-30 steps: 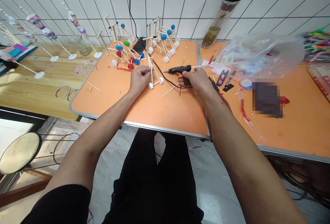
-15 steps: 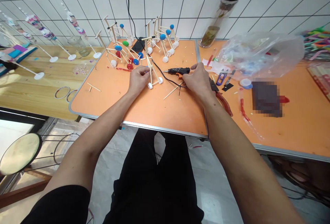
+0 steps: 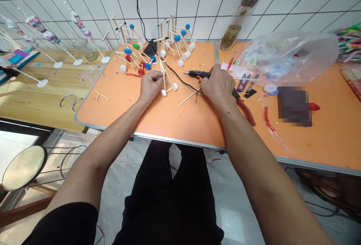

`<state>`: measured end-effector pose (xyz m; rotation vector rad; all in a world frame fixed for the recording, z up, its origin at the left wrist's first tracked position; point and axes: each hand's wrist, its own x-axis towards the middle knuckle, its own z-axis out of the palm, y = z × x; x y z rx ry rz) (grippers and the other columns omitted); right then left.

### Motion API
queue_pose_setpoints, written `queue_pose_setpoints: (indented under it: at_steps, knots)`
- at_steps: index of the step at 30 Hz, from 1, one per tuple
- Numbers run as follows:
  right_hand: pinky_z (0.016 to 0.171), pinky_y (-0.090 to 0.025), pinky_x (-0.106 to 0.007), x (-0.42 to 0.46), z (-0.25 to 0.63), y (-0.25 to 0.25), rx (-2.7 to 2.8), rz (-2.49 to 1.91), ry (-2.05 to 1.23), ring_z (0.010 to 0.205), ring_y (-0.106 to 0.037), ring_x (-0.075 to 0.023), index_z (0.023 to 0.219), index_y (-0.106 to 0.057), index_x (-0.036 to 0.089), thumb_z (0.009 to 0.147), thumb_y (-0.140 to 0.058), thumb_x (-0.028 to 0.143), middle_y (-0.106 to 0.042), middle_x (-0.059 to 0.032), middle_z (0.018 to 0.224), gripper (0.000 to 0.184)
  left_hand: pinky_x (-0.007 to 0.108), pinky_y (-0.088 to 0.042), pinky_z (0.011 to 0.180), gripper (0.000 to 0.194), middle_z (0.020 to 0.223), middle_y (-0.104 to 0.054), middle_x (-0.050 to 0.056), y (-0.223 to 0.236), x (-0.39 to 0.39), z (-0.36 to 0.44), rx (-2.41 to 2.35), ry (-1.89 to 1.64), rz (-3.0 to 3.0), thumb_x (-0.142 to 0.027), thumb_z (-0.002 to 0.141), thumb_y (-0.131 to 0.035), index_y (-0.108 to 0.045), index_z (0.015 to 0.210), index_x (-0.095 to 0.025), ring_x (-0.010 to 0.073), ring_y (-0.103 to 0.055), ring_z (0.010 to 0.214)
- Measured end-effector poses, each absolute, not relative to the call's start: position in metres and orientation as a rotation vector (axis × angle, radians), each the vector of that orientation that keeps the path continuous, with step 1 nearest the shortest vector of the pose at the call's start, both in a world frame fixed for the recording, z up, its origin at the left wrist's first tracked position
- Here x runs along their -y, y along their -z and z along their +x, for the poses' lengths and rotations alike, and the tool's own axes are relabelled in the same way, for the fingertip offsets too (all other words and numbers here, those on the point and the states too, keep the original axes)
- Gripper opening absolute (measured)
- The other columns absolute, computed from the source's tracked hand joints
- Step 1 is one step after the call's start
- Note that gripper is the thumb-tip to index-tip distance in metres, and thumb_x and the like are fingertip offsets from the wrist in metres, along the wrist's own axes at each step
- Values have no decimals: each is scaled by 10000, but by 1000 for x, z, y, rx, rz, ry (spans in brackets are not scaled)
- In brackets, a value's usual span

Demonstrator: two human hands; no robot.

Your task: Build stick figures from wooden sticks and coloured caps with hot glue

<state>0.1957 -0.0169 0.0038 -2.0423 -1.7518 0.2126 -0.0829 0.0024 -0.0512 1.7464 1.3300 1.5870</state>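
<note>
- Stick frame (image 3: 164, 72): on the surface (image 3: 197, 124), set back from the near edge and well in from the rounded near-left corner.
- Left hand (image 3: 152, 87): fingertips closed on the frame's left side; exact contact too small to tell. A firm squeeze could skew the thin joints.
- Right hand (image 3: 218, 85): fingers curled around the glue gun (image 3: 197, 73); trigger pressure not visible. The nozzle (image 3: 185, 72) faces the left fingers; if hot, an overreach could burn them.
- Cord (image 3: 181, 80): runs behind the frame toward the far edge. A pull on the gun could drag it against the wheels (image 3: 175, 86).
- Loose stick (image 3: 188, 98): near the cord; could be swept along.
</note>
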Motion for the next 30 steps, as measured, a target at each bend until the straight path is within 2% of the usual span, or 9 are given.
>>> queue_pose_setpoints:
  at_steps: [7,12,17,22,24,27,30]
  knots:
    - [1089,-545,-649,12,198,3,1761,-2043,-130,1276,-749,-491,1489,-720,152,1078,-695,313,-801,-305,1356,442,325,-562,817,203,985,-890,37,50,-1,-82,-1321,-1586,1746,-71,890,-797,-909,884,-240,193,-771,902]
    - [1111,-524,-659,20,196,-4,1825,-2089,-146,1335,-746,-504,1466,-738,129,1106,-680,291,-778,-326,1412,399,321,-569,801,208,987,-895,37,50,-1,-83,-1323,-1589,1757,-70,887,-796,-914,888,-241,192,-777,900]
    - [1085,-517,-660,24,200,-6,1830,-2029,-125,1282,-739,-484,1418,-763,175,1137,-642,376,-781,-293,1397,365,326,-553,785,207,989,-891,43,51,-1,-84,-1298,-1600,1763,-72,900,-792,-911,884,-241,194,-772,893]
    - [963,-498,-510,36,190,-12,1845,-1813,-28,1217,-710,-397,1281,-809,177,1118,-650,259,-793,-263,1375,242,330,-536,792,192,976,-882,41,49,0,-84,-1327,-1576,1768,-77,902,-800,-900,868,-238,196,-759,899]
    - [941,-501,-487,40,180,-13,1902,-1706,-54,1249,-723,-390,1296,-814,193,1118,-607,199,-808,-227,1392,273,331,-532,794,194,967,-877,36,49,0,-84,-1341,-1569,1762,-76,903,-800,-897,859,-239,196,-754,896]
    - [1001,-553,-488,39,167,-7,2002,-1502,-117,1296,-751,-370,1296,-818,236,1109,-536,141,-839,-162,1393,352,331,-522,788,210,945,-867,32,49,0,-84,-1336,-1594,1750,-58,892,-797,-891,837,-238,191,-738,875]
    - [1105,-580,-516,32,160,5,2070,-1301,-172,1296,-771,-361,1266,-829,254,1080,-528,111,-873,-136,1342,382,329,-515,785,223,920,-857,28,49,-1,-85,-1317,-1613,1763,-45,883,-798,-893,831,-239,187,-729,861]
